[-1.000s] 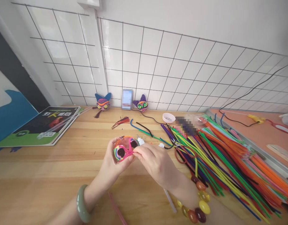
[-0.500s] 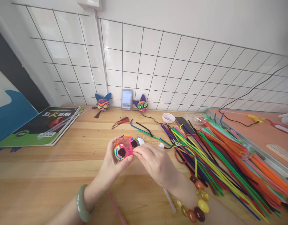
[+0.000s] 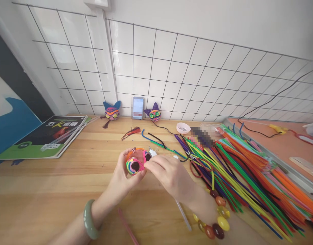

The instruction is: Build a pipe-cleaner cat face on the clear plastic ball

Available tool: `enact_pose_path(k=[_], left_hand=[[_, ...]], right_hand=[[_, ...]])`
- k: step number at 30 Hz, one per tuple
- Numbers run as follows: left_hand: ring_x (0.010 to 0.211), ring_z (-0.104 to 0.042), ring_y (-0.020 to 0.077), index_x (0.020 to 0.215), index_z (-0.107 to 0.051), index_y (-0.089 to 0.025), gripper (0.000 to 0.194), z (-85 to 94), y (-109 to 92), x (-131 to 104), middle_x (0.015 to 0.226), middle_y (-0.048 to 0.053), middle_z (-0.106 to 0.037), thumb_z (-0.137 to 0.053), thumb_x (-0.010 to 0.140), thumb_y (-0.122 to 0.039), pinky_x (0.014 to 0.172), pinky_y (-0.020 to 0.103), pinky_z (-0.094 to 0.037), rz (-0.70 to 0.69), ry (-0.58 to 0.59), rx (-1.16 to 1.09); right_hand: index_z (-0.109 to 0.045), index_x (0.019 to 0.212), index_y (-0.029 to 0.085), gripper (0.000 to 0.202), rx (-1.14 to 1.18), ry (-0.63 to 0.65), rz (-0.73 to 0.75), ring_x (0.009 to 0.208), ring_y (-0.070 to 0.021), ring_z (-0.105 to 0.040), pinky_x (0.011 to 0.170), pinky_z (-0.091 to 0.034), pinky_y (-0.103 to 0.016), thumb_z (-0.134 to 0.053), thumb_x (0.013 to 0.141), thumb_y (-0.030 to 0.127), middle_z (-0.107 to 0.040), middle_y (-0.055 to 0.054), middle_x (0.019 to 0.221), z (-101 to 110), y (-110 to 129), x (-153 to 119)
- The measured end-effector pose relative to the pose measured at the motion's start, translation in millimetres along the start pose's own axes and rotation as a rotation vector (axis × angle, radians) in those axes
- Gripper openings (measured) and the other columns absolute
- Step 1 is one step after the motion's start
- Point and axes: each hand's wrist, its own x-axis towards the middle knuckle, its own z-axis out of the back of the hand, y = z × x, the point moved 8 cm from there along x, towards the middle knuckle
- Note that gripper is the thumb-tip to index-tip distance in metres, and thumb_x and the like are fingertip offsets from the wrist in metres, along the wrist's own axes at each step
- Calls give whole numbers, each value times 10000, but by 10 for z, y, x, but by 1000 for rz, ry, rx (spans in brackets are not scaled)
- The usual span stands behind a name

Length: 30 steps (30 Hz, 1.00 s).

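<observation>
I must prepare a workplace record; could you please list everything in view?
Wall: one, white, behind.
Table: one, wooden, below.
Craft piece: one, multicoloured, centre.
Eared heads: two, multicoloured, against wall.
Screen: one, pale blue, between heads.
Loose tassel: one, reddish, before screen.
Bowl: one, pink, near wall.
Pixelated item: one, dark, beside bowl.
Containers: count unclear, transparent, right.
Pipe cleaners: many, mixed colours, right.
Tool: one, white, behind craft piece.
Booklet: one, black and green, left.
Sticks: two, pinkish and clear, front.
Board: one, orange, right.
Bangle: one, green, left arm.
Bracelet: one, amber, right arm.
Left hand: one, holding craft piece.
Right hand: one, fingers on craft piece.
</observation>
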Motion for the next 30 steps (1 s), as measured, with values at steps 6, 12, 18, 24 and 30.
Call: enact_pose_path(k=[6,12,18,24,30], left_hand=[[1050,-548,242,1142,-352,-218,574,2,4,9,1141,83,-524,-687,687,-318,902,396,-445,1,-26,53],[1083,-540,243,1140,-348,-225,570,9,-21,-7,1161,83,-524,-684,691,-331,917,389,-438,-2,-40,44],[1096,-533,253,1140,-360,-218,603,17,3,2,1177,89,-527,-707,663,-341,918,378,-436,22,-34,4],[1070,-555,248,1136,-362,-231,618,55,54,28,1181,83,-541,-726,648,-337,893,366,-452,38,-35,-116],[1097,-541,261,1137,-371,-219,589,196,145,94,1185,94,-526,-690,673,-389,916,389,-432,67,-129,-28]], right_hand=[[-618,905,125,274,-37,13,19,787,-183,-594,720,-475,-303,-345,935,125,-626,-79,785,-5,24,21],[-602,926,119,214,21,6,-29,835,-185,-596,752,-476,-297,-389,923,117,-627,-83,828,-20,-27,-13],[-595,961,135,216,85,69,-18,828,-171,-578,734,-477,-289,-382,929,139,-616,-79,871,-36,-63,-6],[-604,934,157,183,120,162,-99,828,-153,-558,740,-455,-271,-422,928,171,-598,-53,876,-20,-187,-14],[-629,767,191,165,149,387,-133,678,-109,-559,589,-409,-229,-520,873,126,-583,9,770,-85,-95,-123]])
